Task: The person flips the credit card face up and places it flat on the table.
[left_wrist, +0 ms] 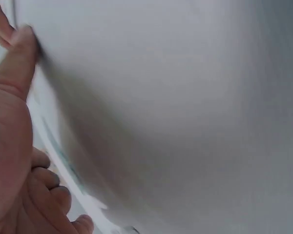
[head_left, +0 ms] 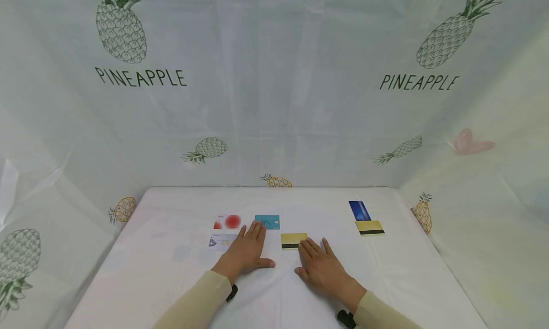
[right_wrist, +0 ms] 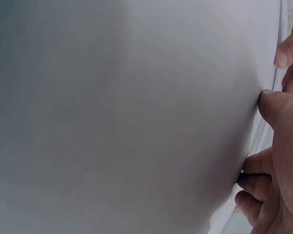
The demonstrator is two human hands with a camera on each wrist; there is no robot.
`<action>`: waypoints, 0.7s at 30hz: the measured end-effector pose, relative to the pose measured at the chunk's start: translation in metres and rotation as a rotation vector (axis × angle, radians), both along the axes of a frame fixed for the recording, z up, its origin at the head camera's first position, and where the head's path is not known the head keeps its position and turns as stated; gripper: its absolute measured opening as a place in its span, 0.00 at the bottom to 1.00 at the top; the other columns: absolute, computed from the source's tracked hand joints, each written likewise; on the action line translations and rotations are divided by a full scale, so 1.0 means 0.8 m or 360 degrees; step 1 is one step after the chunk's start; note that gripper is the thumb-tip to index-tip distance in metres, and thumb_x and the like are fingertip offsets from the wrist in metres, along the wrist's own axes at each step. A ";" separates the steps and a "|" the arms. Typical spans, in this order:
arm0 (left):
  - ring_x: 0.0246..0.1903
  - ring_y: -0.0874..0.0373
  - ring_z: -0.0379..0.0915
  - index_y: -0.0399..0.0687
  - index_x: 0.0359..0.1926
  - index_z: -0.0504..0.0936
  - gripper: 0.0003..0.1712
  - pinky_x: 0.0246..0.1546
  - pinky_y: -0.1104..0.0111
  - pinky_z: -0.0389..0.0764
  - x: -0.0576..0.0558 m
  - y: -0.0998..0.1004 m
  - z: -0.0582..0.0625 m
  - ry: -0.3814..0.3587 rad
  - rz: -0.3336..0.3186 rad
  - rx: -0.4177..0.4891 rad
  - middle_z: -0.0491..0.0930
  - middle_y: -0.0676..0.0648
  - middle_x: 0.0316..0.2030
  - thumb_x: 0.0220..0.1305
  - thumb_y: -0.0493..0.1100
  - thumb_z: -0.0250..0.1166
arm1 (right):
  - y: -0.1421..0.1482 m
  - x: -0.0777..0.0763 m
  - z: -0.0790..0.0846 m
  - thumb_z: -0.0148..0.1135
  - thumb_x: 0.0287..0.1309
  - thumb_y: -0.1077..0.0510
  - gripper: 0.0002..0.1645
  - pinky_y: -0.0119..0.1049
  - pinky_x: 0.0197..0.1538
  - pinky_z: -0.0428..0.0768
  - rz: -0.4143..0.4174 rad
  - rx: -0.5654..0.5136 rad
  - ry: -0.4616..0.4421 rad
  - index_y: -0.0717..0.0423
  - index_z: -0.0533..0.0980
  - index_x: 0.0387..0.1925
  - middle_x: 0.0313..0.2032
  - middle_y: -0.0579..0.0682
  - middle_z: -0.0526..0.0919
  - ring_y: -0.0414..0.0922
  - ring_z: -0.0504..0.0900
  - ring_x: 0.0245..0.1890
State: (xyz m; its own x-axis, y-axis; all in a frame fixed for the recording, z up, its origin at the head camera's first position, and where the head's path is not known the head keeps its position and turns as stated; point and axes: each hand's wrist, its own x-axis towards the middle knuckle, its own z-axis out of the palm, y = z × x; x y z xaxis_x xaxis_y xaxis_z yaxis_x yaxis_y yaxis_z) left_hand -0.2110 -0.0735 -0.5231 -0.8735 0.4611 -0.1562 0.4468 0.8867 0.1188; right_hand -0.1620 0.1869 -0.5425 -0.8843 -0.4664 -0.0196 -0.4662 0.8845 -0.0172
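Note:
In the head view my left hand (head_left: 249,250) lies palm down, fingers extended, its fingertips over the lower edge of a teal bank card (head_left: 271,221). Its thumb points out to the right. Under the side of that hand is part of a pale lilac card (head_left: 218,242). My right hand (head_left: 322,267) is also palm down with straight fingers. Its fingertips touch the lower right corner of a gold card with a black stripe (head_left: 291,239). Both wrist views show mostly white cloth, with the fingers of the left hand (left_wrist: 29,136) and right hand (right_wrist: 278,151) at the edge.
A white card with red circles (head_left: 231,221) lies left of the teal one. Farther right, a blue card (head_left: 359,210) sits just above another gold striped card (head_left: 370,228). The white-covered table (head_left: 274,300) is enclosed by pineapple-printed cloth (head_left: 274,90) at back and sides.

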 end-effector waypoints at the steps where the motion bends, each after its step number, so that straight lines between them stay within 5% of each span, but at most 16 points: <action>1: 0.83 0.43 0.48 0.38 0.82 0.58 0.63 0.80 0.46 0.54 0.002 0.001 0.000 0.0016 -0.0015 0.0022 0.54 0.39 0.83 0.63 0.75 0.66 | -0.003 0.000 0.000 0.52 0.77 0.34 0.42 0.66 0.79 0.56 0.0009 -0.0002 0.0003 0.59 0.68 0.76 0.77 0.55 0.69 0.55 0.64 0.79; 13: 0.82 0.46 0.53 0.40 0.80 0.62 0.49 0.79 0.46 0.58 0.052 0.014 -0.003 -0.0014 -0.0218 0.0104 0.59 0.41 0.81 0.73 0.67 0.61 | -0.042 0.004 0.006 0.52 0.77 0.34 0.40 0.63 0.78 0.62 0.0123 0.0143 0.0100 0.57 0.70 0.75 0.76 0.52 0.71 0.52 0.66 0.79; 21: 0.81 0.49 0.56 0.43 0.78 0.69 0.46 0.79 0.50 0.61 0.052 -0.001 -0.009 -0.0057 -0.0232 0.0071 0.63 0.44 0.80 0.73 0.68 0.61 | -0.050 -0.002 0.008 0.55 0.76 0.37 0.34 0.64 0.74 0.67 0.0212 0.0093 0.0162 0.54 0.75 0.71 0.71 0.49 0.77 0.52 0.71 0.75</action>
State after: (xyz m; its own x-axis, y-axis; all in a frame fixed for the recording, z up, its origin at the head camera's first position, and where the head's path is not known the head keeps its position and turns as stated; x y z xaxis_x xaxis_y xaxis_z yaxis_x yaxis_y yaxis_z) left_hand -0.1693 -0.0740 -0.5302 -0.7911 0.5896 -0.1628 0.5650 0.8063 0.1750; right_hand -0.1634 0.1470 -0.5364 -0.8136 -0.5802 0.0365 -0.5759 0.8130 0.0858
